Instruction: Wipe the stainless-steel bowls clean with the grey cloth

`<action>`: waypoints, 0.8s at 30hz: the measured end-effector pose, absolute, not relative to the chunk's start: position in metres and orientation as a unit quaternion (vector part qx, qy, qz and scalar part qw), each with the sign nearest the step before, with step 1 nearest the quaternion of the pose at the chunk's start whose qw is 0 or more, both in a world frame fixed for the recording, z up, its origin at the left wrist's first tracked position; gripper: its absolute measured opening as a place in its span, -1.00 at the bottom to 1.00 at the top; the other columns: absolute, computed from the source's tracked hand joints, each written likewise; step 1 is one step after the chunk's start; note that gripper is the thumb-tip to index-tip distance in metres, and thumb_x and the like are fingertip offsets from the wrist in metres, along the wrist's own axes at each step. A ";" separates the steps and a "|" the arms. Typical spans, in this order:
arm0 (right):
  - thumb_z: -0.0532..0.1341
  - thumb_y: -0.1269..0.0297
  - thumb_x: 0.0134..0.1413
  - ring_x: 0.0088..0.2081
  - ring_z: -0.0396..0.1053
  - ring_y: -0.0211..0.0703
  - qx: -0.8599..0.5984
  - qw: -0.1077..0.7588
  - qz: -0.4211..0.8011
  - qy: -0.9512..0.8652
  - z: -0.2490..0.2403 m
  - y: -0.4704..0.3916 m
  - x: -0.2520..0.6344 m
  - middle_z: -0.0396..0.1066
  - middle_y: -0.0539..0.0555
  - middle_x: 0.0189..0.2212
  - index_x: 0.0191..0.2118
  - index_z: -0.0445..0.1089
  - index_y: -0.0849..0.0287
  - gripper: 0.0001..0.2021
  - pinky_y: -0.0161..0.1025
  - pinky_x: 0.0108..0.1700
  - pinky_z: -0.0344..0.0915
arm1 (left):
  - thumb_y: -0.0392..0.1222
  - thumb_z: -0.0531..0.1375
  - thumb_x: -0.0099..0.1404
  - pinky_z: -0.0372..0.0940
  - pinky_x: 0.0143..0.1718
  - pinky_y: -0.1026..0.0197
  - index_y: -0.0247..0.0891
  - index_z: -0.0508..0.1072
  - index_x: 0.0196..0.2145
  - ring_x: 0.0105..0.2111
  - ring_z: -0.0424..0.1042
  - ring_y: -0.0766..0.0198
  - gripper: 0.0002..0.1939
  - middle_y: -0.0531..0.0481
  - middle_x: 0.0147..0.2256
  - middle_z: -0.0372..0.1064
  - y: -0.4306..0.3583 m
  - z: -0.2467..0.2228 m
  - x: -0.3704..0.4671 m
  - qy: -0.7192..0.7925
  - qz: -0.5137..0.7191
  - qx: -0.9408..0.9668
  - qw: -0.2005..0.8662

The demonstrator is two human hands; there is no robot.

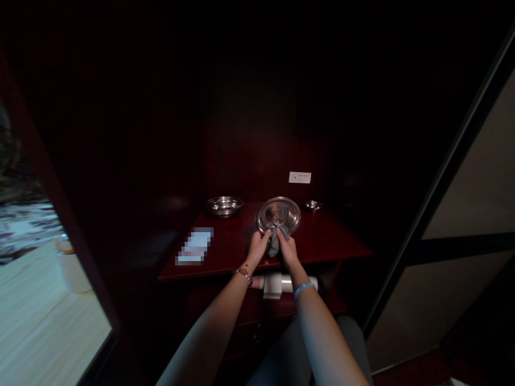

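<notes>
My left hand (258,247) and my right hand (287,248) are closed on a bunched grey cloth (274,246), one from each side, thumbs toward the middle. Just beyond the thumbs is a round, shiny steel plate (261,214), and the cloth overlaps its near rim. The plate's face tilts toward me; whether its far edge rests on the shelf I cannot tell. My fingers under the cloth are hidden.
A steel bowl (224,206) sits at the shelf's back left, a smaller bowl (313,206) at the back right. A blurred-out sheet (195,246) lies on the dark red shelf (322,236). Below is a white cylindrical object (287,283). A socket (300,177) is on the back wall.
</notes>
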State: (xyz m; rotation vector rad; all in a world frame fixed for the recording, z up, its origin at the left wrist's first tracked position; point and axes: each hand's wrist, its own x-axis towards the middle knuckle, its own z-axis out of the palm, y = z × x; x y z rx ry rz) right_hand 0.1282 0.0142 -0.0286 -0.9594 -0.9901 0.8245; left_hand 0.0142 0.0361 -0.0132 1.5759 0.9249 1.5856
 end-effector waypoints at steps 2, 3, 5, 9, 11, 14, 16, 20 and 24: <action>0.31 -0.12 -0.09 -0.23 0.50 -0.05 -0.435 0.690 0.370 -0.446 -0.029 0.014 0.128 0.58 0.14 -0.30 -0.22 0.55 0.27 -0.50 -0.22 -0.14 0.37 | 0.00 0.17 0.22 0.36 -0.21 0.17 -0.37 0.51 -0.34 -0.29 0.52 0.13 -0.67 -0.18 -0.31 0.56 0.033 -0.012 0.013 0.374 0.633 0.594 0.328; 0.30 -0.12 -0.09 -0.22 0.50 -0.04 -0.436 0.688 0.370 -0.446 -0.029 0.014 0.128 0.58 0.14 -0.29 -0.22 0.55 0.27 -0.50 -0.22 -0.13 0.36 | 0.01 0.15 0.24 0.35 -0.22 0.19 -0.35 0.50 -0.34 -0.29 0.51 0.15 -0.67 -0.17 -0.31 0.56 0.032 -0.011 0.011 0.381 0.642 0.587 0.313; 0.30 -0.12 -0.09 -0.22 0.50 -0.04 -0.436 0.688 0.371 -0.446 -0.029 0.014 0.127 0.58 0.15 -0.28 -0.23 0.55 0.27 -0.50 -0.21 -0.13 0.36 | 0.04 0.12 0.27 0.33 -0.25 0.22 -0.32 0.48 -0.34 -0.32 0.50 0.19 -0.66 -0.14 -0.32 0.54 0.028 -0.010 0.008 0.399 0.656 0.576 0.281; 0.30 -0.12 -0.09 -0.21 0.49 -0.04 -0.430 0.691 0.374 -0.446 -0.029 0.014 0.126 0.58 0.15 -0.26 -0.23 0.55 0.29 -0.49 -0.21 -0.12 0.35 | 0.10 0.10 0.30 0.30 -0.32 0.24 -0.26 0.43 -0.37 -0.40 0.47 0.22 -0.64 -0.09 -0.39 0.51 0.024 -0.010 0.005 0.446 0.654 0.565 0.232; 0.31 -0.11 -0.09 -0.21 0.49 -0.05 -0.431 0.694 0.369 -0.443 -0.028 0.014 0.127 0.58 0.14 -0.27 -0.21 0.55 0.28 -0.49 -0.21 -0.12 0.35 | 0.09 0.11 0.29 0.31 -0.27 0.22 -0.26 0.43 -0.36 -0.35 0.49 0.19 -0.66 -0.12 -0.37 0.52 0.024 -0.010 0.006 0.451 0.645 0.567 0.244; 0.31 -0.10 -0.09 -0.23 0.49 -0.05 -0.438 0.697 0.360 -0.439 -0.028 0.013 0.129 0.58 0.12 -0.31 -0.22 0.55 0.27 -0.51 -0.23 -0.13 0.36 | 0.04 0.22 0.22 0.33 -0.17 0.18 -0.31 0.47 -0.32 -0.25 0.52 0.13 -0.69 -0.20 -0.28 0.55 0.027 -0.011 0.010 0.432 0.613 0.583 0.312; 0.30 -0.10 -0.08 -0.25 0.49 -0.06 -0.441 0.699 0.356 -0.436 -0.028 0.013 0.130 0.58 0.11 -0.33 -0.23 0.55 0.27 -0.52 -0.23 -0.14 0.36 | 0.02 0.25 0.19 0.34 -0.12 0.15 -0.33 0.51 -0.29 -0.21 0.53 0.10 -0.67 -0.23 -0.24 0.56 0.029 -0.012 0.013 0.401 0.577 0.617 0.353; 0.30 -0.10 -0.07 -0.27 0.49 -0.08 -0.443 0.702 0.350 -0.434 -0.029 0.013 0.132 0.58 0.11 -0.33 -0.24 0.55 0.28 -0.52 -0.24 -0.15 0.36 | 0.05 0.18 0.25 0.32 -0.07 0.11 -0.32 0.57 -0.32 -0.17 0.53 0.04 -0.65 -0.22 -0.24 0.58 0.030 -0.015 0.016 0.382 0.532 0.666 0.357; 0.30 -0.11 -0.08 -0.27 0.49 -0.08 -0.441 0.700 0.354 -0.436 -0.029 0.014 0.132 0.58 0.12 -0.32 -0.24 0.55 0.29 -0.50 -0.25 -0.16 0.36 | 0.03 0.15 0.26 0.33 -0.10 0.13 -0.32 0.58 -0.33 -0.19 0.53 0.04 -0.64 -0.21 -0.27 0.58 0.032 -0.017 0.016 0.387 0.536 0.662 0.353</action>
